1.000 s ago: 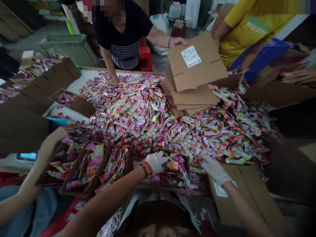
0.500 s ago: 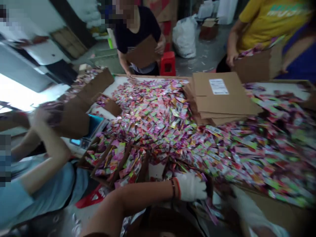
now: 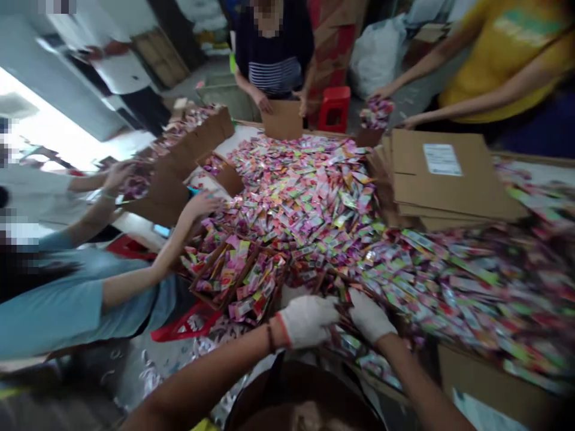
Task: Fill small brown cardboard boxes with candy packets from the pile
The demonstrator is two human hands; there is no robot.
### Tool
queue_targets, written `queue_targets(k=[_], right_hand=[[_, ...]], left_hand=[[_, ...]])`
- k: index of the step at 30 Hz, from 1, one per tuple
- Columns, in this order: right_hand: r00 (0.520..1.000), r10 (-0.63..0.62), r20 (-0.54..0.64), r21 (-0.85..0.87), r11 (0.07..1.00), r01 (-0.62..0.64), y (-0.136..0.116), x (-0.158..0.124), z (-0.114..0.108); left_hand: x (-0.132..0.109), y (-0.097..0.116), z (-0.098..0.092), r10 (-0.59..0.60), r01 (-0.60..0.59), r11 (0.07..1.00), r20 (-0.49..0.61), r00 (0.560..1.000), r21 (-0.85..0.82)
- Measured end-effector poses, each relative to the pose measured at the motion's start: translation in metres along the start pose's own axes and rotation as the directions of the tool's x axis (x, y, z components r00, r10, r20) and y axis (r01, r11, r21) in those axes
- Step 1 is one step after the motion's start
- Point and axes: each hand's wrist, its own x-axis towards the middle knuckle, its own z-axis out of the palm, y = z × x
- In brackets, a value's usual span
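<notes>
My left hand [image 3: 309, 320], in a white knitted glove with an orange cuff, is at the near edge of the table. Its fingers are curled in toward a small cardboard box [image 3: 330, 281] of candy-like packets. From the other side, my right hand [image 3: 371, 317], gloved too, meets it with bent fingers among packets at the box. What lies in the fingertips is dark and blurred. Shiny pink, purple and green packets [image 3: 296, 197] are heaped over the table beyond. Left of my hands are narrow boxes [image 3: 229, 269] filled with the same packets.
Flat cardboard sheets [image 3: 444, 185] with a label lie on the heap at right. A co-worker's arm [image 3: 175, 233] reaches in from the left, near a long carton [image 3: 179, 149]. Another person holds a box [image 3: 283, 120] across the table. A red stool [image 3: 335, 109] stands behind.
My right hand has come in from the lower right to beside my left hand, which moved slightly left. The left co-worker's arm now reaches over the table; the person opposite has lowered their box.
</notes>
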Motion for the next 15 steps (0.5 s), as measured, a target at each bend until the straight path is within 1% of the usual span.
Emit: queue_targets(k=[2,4,6,7,8,10,11,13,15], right_hand=[[1.000,0.019,-0.012,0.049,0.999,-0.018,0.006,-0.014,-0.017],[0.997,0.057,-0.049,0.033,0.998,-0.055,0.014,-0.041,-0.030],[0.988,0.153,-0.027,-0.085,0.984,-0.154,0.016,-0.069,-0.035],[0.981,0.196,0.013,-0.160,0.969,-0.191,0.016,-0.080,-0.033],[0.974,0.219,0.065,-0.224,0.954,-0.200,0.015,-0.089,-0.031],[0.967,0.212,0.144,-0.302,0.940,-0.161,0.012,-0.099,-0.026],[0.968,0.196,0.158,-0.323,0.936,-0.137,0.011,-0.101,-0.025],[0.972,0.173,0.160,-0.346,0.932,-0.109,0.009,-0.103,-0.029],[0.985,0.124,0.122,-0.353,0.933,-0.074,0.007,-0.099,-0.034]], left_hand=[[-0.015,-0.010,-0.007,-0.138,0.140,0.990,-0.058,0.989,0.026],[-0.015,-0.017,-0.004,-0.199,0.204,0.976,-0.057,0.978,0.083],[-0.006,-0.019,0.005,-0.219,0.218,0.969,0.000,0.976,0.120],[-0.001,-0.019,0.009,-0.227,0.219,0.967,0.046,0.973,0.129],[0.003,-0.018,0.012,-0.233,0.219,0.967,0.099,0.968,0.130],[0.010,-0.018,0.014,-0.234,0.216,0.970,0.183,0.955,0.110],[0.011,-0.018,0.012,-0.232,0.217,0.972,0.203,0.951,0.093],[0.012,-0.018,0.005,-0.231,0.223,0.973,0.231,0.945,0.062],[0.013,-0.018,-0.007,-0.237,0.237,0.971,0.257,0.937,0.029]])
